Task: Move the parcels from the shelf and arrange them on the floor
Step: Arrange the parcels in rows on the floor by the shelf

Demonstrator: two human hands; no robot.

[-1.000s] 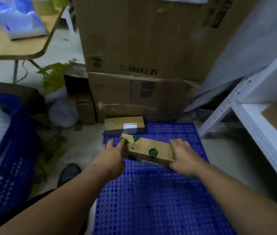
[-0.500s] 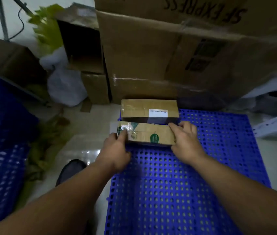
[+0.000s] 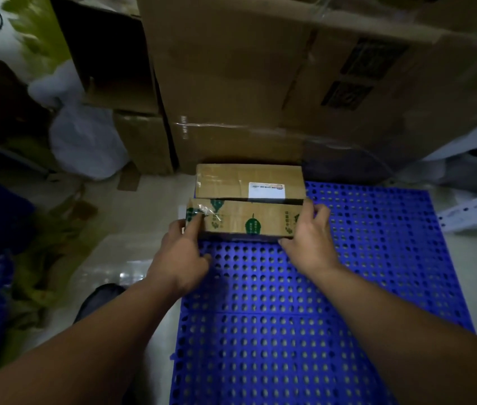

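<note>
under both hands lies the blue floor mat. the green-printed parcel has been lowered onto it, against the labelled parcel just beyond, its ends gripped by the left hand and right hand; placement is judged nearly done.

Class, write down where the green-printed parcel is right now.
In the head view the green-printed parcel is at the far left corner of the blue mat, just in front of the white-labelled parcel, held between the left hand and right hand.
</note>
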